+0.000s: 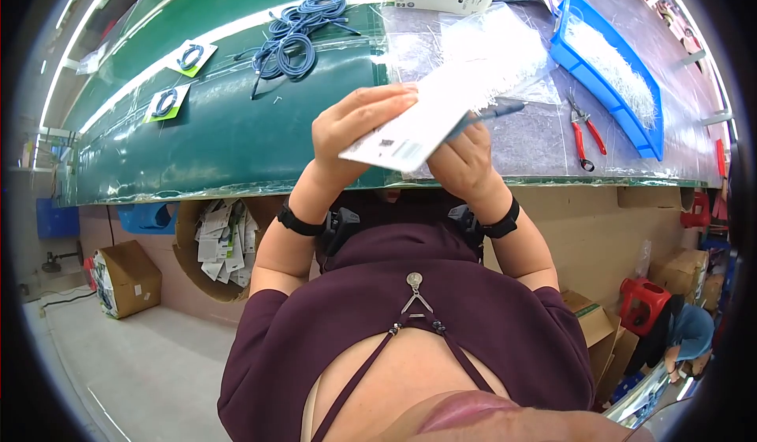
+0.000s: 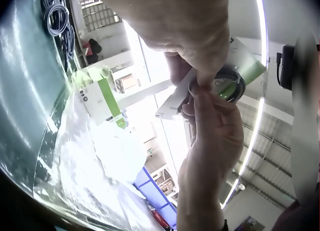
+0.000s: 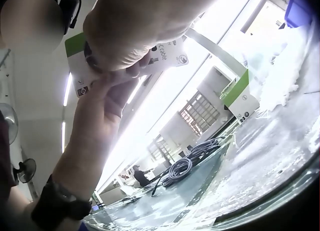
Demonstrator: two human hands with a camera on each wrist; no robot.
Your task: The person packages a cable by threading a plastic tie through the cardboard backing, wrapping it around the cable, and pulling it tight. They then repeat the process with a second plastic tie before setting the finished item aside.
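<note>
1. Closest in is the person's dark maroon top [image 1: 410, 339], filling the head view from 5 to 7 o'clock. Both forearms rise from it towards the centre.
2. The left hand [image 1: 355, 130] and the right hand [image 1: 467, 166] hold a white backing card with a green stripe [image 1: 414, 130] in the air at the centre of that view, above the near edge of the green tabletop [image 1: 221, 134].
3. Grip: the left hand's fingers curl over the card's far edge with the thumb beneath, a closed pinch. The right hand sits under the card's 4 o'clock side, fingers bent round it. In the left wrist view its fingertips pinch at a dark coiled cable [image 2: 230, 85] lying on the card.
4. I'd judge the card light and thin. It looks stiff enough to stay flat but would crease if squeezed mid-span, so the edges are the place to hold it. The cable looks springy and should be pinned at the coil.
5. The card's printed face is turned away from the head view, which shows only the barcode side and a cable end [image 1: 493, 112] poking out at 2 o'clock. How the coil is fastened I cannot tell, and glare washes out both wrist views.
6. On the tabletop are a loose bundle of blue-grey cables [image 1: 300, 36] at 11 o'clock, red-handled pliers [image 1: 585, 134] at 3 and a blue plastic tray [image 1: 579, 55] at 2.
</note>
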